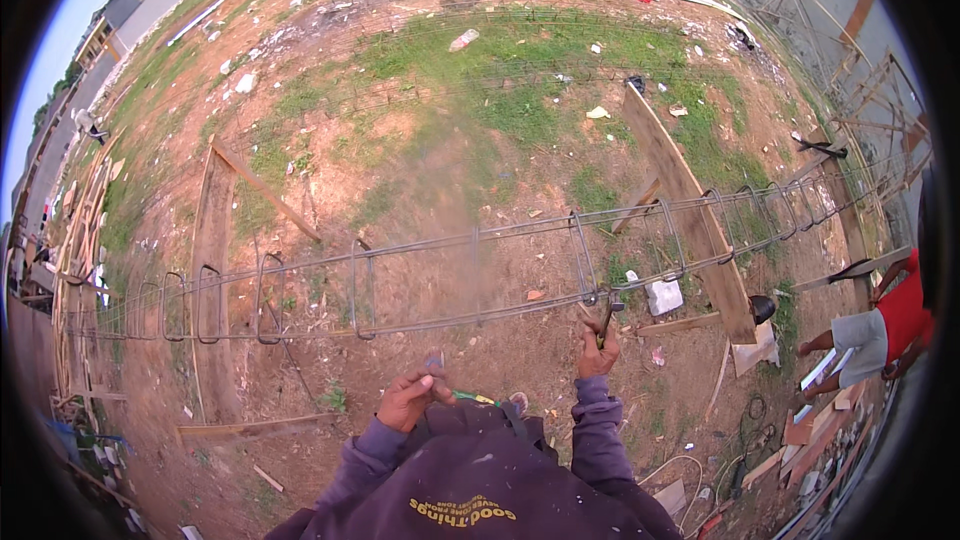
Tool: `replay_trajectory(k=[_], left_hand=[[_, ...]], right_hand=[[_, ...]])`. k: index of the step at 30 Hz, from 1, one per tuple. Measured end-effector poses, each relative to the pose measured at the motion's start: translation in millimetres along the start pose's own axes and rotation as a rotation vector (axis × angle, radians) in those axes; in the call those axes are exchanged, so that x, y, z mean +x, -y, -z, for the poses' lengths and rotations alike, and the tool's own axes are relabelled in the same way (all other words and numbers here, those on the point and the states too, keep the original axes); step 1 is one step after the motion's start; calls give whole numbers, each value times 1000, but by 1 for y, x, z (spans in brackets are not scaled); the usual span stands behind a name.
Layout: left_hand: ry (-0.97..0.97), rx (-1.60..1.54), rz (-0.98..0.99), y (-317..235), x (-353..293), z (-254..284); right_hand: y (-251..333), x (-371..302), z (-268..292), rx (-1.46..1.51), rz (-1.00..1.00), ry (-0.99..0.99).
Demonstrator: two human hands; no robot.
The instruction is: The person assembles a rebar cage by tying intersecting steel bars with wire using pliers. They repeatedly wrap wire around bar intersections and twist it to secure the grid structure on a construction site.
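My right hand point(597, 352) is wrapped around a pair of pincers point(607, 316), their dark head raised at the lower bar of a long rebar cage point(515, 308). The jaws are close to the foot of a stirrup point(582, 250); whether they grip tie wire there is too small to tell. Low and nearer my waist, my left hand point(408, 398) is closed in a pinch, apart from the cage. What lies between its fingers, if anything, I cannot make out. The cage runs across in front of me, its rectangular stirrups spaced along the bars.
Wooden plank trestles support the cage, one plank point(690, 210) at right and another point(213, 280) at left. A white block point(664, 297) lies under the cage. At right a person in a red shirt point(903, 310) stands near scrap timber point(825, 430). Littered grass and soil stretch beyond.
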State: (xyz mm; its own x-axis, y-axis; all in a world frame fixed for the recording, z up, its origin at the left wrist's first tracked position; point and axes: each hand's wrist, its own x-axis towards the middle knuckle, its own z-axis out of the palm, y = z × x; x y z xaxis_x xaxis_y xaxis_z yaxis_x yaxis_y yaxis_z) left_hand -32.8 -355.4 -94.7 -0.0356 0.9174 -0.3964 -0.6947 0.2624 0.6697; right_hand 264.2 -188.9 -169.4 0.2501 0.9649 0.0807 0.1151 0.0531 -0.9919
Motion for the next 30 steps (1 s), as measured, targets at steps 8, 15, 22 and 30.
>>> replay_trajectory(k=[8, 15, 22, 30], left_hand=[[-274, 524, -154, -28, 53, -9], [-477, 1255, -457, -31, 145, -49], [-316, 1298, -228, -16, 185, -32], [-291, 1315, -300, -9, 185, -27]], right_hand=[[139, 35, 30, 429, 348, -17], [93, -5, 57, -155, -233, 544], [20, -57, 9, -304, -221, 592], [5, -43, -31, -379, -38, 530]])
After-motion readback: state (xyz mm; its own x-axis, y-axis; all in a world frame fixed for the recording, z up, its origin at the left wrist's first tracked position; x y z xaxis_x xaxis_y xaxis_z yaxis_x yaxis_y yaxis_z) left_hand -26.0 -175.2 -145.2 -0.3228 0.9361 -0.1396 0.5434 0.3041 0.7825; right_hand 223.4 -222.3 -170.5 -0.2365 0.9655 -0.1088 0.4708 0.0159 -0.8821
